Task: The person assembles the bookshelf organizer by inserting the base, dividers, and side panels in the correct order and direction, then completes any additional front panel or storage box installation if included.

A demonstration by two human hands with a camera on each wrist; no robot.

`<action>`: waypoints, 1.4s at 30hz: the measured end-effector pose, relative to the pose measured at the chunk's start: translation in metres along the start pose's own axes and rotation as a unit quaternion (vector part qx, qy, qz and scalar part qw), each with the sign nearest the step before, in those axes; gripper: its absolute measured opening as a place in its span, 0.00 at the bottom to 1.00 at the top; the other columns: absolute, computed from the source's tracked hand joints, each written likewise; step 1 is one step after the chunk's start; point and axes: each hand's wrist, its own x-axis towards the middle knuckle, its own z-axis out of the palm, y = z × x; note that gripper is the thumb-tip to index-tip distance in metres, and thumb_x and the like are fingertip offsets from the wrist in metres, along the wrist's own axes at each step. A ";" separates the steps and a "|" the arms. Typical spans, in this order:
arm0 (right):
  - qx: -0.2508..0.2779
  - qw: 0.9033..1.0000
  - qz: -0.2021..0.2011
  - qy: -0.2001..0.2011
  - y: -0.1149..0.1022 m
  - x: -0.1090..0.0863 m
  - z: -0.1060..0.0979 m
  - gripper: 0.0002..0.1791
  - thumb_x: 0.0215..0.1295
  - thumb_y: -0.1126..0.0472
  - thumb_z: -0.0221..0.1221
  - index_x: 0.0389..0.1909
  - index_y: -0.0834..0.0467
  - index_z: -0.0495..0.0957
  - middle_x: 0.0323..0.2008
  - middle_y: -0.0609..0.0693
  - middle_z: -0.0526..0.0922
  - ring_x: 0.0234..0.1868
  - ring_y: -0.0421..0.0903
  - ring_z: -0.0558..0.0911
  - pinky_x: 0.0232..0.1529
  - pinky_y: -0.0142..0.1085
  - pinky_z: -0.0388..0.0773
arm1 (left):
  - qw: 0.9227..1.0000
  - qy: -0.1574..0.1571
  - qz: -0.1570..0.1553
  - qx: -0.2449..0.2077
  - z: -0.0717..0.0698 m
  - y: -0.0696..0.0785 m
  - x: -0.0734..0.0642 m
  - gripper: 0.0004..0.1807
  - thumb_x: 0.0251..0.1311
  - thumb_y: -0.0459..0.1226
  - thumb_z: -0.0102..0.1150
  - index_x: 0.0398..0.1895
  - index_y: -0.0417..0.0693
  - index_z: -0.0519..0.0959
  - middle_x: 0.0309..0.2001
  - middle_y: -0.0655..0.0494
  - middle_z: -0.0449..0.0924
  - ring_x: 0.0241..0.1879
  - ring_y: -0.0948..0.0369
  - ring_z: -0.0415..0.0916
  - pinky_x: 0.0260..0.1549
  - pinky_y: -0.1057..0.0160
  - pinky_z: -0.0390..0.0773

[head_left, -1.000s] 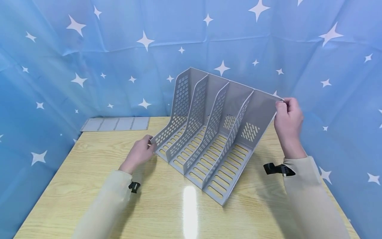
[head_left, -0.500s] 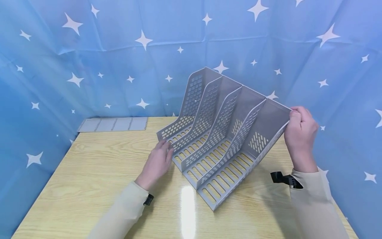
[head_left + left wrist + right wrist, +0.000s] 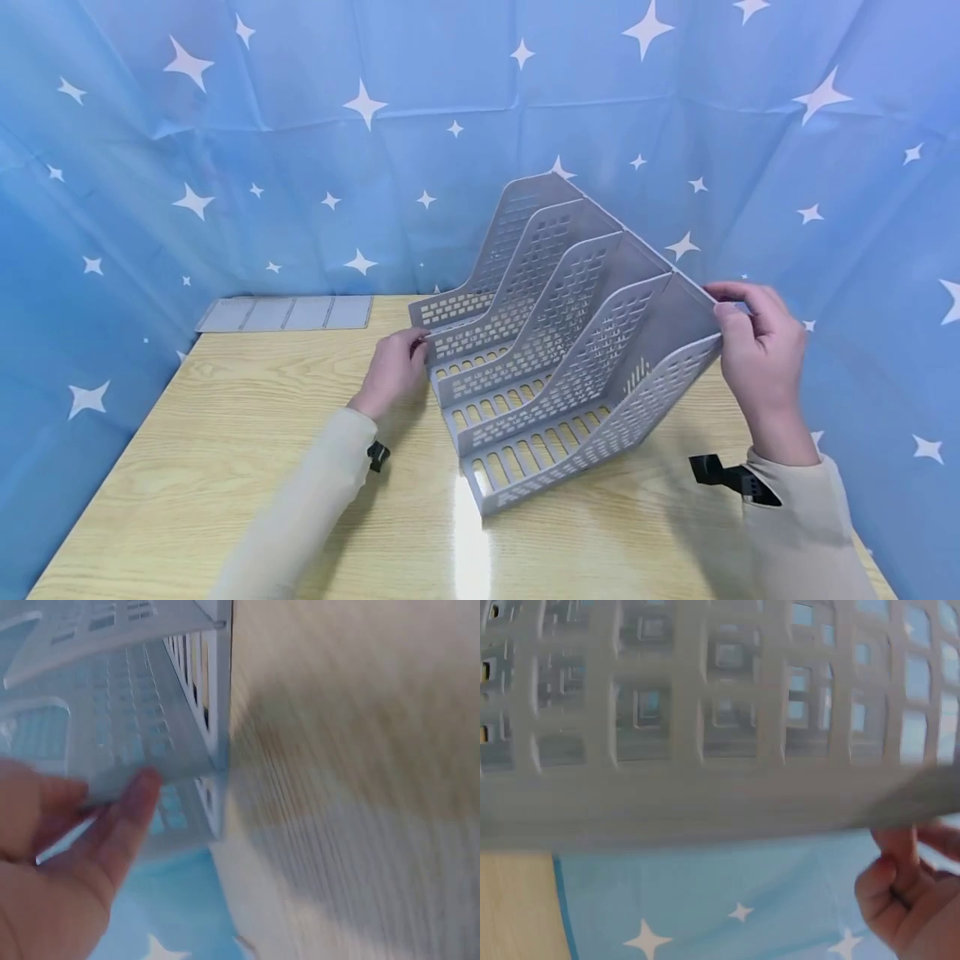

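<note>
A grey plastic file rack (image 3: pixel 562 329) with perforated dividers is held tilted over the wooden table (image 3: pixel 247 450). In the head view, my left hand (image 3: pixel 392 371) pinches the low front end of a divider near the rack's left side. The left wrist view shows the thumb and fingers of that left hand (image 3: pixel 67 862) on the divider's edge. My right hand (image 3: pixel 765 358) grips the upper back corner at the right, thumb in front. Up close in the right wrist view, the side panel (image 3: pixel 667 802) covers part of that right hand (image 3: pixel 915 892).
A flat grey panel (image 3: pixel 307 313) marked into sections lies at the table's back left corner. Blue curtains (image 3: pixel 285 133) with white stars stand behind the table and along both sides.
The rack has turned and shifted right, so its right side panel now shows. My left hand has moved from the leftmost front corner to a divider; my right hand has moved right and down.
</note>
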 end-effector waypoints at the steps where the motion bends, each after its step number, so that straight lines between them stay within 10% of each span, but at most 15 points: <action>1: 0.014 1.000 -0.015 -0.014 -0.002 -0.002 -0.002 0.17 0.70 0.66 0.51 0.48 0.68 0.85 0.41 0.29 0.80 0.38 0.24 0.79 0.39 0.18 0.70 | 1.000 -0.015 -0.006 -0.016 -0.001 -0.003 0.004 0.20 0.74 0.31 0.54 0.66 0.32 0.76 0.50 0.39 0.85 0.45 0.49 0.85 0.46 0.52 0.85; 9: 0.091 0.983 -0.115 -0.113 -0.016 -0.012 -0.006 0.17 0.65 0.75 0.58 0.55 0.72 0.81 0.53 0.44 0.83 0.32 0.28 0.83 0.33 0.17 0.77 | 0.988 -0.129 -0.024 -0.076 -0.010 -0.024 0.018 0.36 0.76 0.33 0.50 0.81 0.34 0.49 0.73 0.33 0.66 0.68 0.42 0.73 0.65 0.50 0.75; 15: 0.111 0.973 -0.107 -0.173 -0.016 0.000 -0.008 0.15 0.76 0.71 0.51 0.55 0.69 0.82 0.54 0.43 0.85 0.34 0.33 0.80 0.36 0.22 0.74 | 0.991 -0.112 -0.031 0.061 -0.025 -0.040 0.023 0.30 0.77 0.35 0.47 0.77 0.30 0.59 0.74 0.31 0.62 0.72 0.37 0.65 0.70 0.41 0.67; 22: 0.131 0.968 -0.025 -0.211 -0.013 0.037 0.011 0.16 0.81 0.62 0.52 0.57 0.63 0.83 0.55 0.45 0.83 0.42 0.38 0.85 0.43 0.24 0.81 | 0.977 -0.106 -0.060 0.176 -0.040 -0.065 0.030 0.32 0.77 0.37 0.44 0.77 0.26 0.56 0.78 0.28 0.51 0.78 0.36 0.50 0.76 0.39 0.53; 29: 0.154 0.963 -0.052 -0.216 -0.005 0.051 0.039 0.16 0.76 0.67 0.54 0.58 0.67 0.82 0.66 0.46 0.80 0.70 0.40 0.71 0.64 0.25 0.67 | 0.966 -0.138 -0.106 0.193 -0.035 -0.077 0.026 0.39 0.77 0.45 0.43 0.79 0.28 0.49 0.81 0.30 0.40 0.80 0.37 0.40 0.74 0.32 0.49; 42: 0.279 0.931 0.002 -0.237 0.007 0.044 0.053 0.19 0.77 0.67 0.47 0.56 0.61 0.85 0.70 0.46 0.76 0.76 0.44 0.64 0.71 0.29 0.59 | 0.960 -0.135 -0.128 0.208 -0.030 -0.086 0.020 0.39 0.78 0.46 0.42 0.80 0.29 0.49 0.81 0.31 0.43 0.80 0.38 0.42 0.74 0.31 0.48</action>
